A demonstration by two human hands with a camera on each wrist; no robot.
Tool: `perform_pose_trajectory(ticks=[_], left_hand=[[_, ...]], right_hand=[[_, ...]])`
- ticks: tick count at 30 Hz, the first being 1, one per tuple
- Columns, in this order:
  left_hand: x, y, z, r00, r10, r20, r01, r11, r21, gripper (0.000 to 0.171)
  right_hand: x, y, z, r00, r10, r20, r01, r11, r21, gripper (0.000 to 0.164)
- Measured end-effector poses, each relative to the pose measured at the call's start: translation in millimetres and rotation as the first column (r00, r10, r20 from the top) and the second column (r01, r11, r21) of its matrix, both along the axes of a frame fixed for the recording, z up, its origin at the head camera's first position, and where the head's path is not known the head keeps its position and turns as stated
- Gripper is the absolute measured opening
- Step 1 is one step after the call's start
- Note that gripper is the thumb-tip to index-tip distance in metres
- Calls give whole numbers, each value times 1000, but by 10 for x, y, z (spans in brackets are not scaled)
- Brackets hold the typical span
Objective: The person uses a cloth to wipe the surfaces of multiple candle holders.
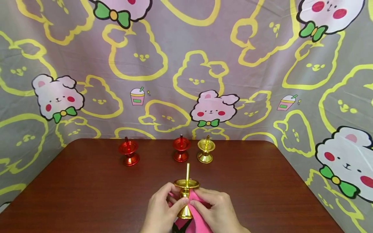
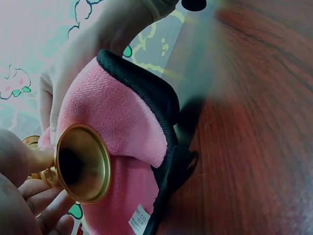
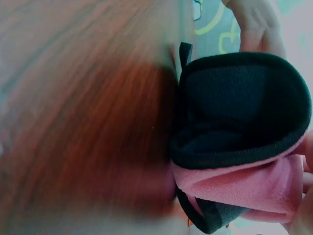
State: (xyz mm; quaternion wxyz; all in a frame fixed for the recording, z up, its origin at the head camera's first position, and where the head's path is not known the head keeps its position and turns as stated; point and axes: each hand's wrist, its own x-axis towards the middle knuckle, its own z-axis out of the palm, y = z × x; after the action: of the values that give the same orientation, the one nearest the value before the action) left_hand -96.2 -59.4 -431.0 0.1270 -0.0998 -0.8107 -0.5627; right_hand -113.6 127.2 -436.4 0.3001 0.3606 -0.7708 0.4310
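Observation:
A gold candle holder (image 1: 185, 215) with a dish and a tall spike stands upright between both hands, near the front of the table. My left hand (image 1: 162, 207) grips its narrow stem, thumb across the front; in the left wrist view the hollow underside of its base (image 2: 95, 171) faces the camera. My right hand (image 1: 218, 207) pinches a pink cloth (image 1: 200, 220) with black edging and presses it against the holder's right side. Folds of the cloth (image 2: 117, 107) hang below, a small white label (image 2: 139, 219) on it. The cloth's dark reverse (image 3: 225, 98) shows in the right wrist view.
Toward the back of the brown table (image 1: 87, 194) stand two red candle holders, one at the left (image 1: 130, 158) and one near the middle (image 1: 181, 156). Another gold candle holder (image 1: 205, 157) stands just right of the middle one. A patterned curtain (image 1: 163, 42) closes off the back and sides.

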Motion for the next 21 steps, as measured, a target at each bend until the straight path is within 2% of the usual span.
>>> perform_pose_trajectory(ticks=[2, 3, 4, 6, 8, 10, 11, 12, 14, 17, 19, 21], left_hand=[[-14, -7, 6, 999, -12, 39, 11, 1000, 17, 25], [-21, -14, 9, 998, -25, 53, 23, 999, 40, 24], [-29, -22, 14, 997, -37, 65, 33, 997, 67, 23], [-47, -45, 23, 996, -66, 67, 57, 990, 129, 18], [-66, -78, 39, 992, -102, 72, 86, 976, 198, 15], [-85, -111, 51, 987, -143, 77, 119, 957, 263, 15], [-95, -128, 53, 982, -168, 87, 135, 945, 298, 17], [-104, -145, 53, 976, -193, 101, 150, 932, 329, 18], [-120, -180, 43, 956, -253, 146, 182, 906, 383, 23], [-146, -236, 7, 918, -355, 176, 254, 868, 426, 31], [-157, -272, -20, 891, -421, 170, 315, 843, 436, 36], [-162, -299, -44, 869, -471, 150, 371, 822, 432, 39]], right_hand=[[-1, 21, 12, 997, 19, 76, -18, 1000, -14, 30], [-4, 35, 20, 990, 34, 138, -31, 999, -29, 28], [-10, 52, 33, 972, 55, 227, -43, 998, -55, 26], [-36, 95, 57, 905, 120, 409, -71, 989, -133, 25], [-77, 137, 71, 807, 206, 553, -93, 970, -226, 26], [-115, 172, 77, 718, 297, 630, -119, 943, -310, 28], [-132, 185, 71, 688, 342, 640, -144, 929, -341, 29], [-143, 194, 63, 670, 378, 639, -168, 916, -365, 30], [-154, 205, 46, 647, 427, 631, -211, 896, -391, 30], [-145, 210, 27, 629, 468, 621, -244, 877, -414, 30], [-132, 210, 21, 622, 481, 618, -257, 871, -419, 30], [-118, 213, 21, 625, 481, 615, -267, 872, -411, 29]])
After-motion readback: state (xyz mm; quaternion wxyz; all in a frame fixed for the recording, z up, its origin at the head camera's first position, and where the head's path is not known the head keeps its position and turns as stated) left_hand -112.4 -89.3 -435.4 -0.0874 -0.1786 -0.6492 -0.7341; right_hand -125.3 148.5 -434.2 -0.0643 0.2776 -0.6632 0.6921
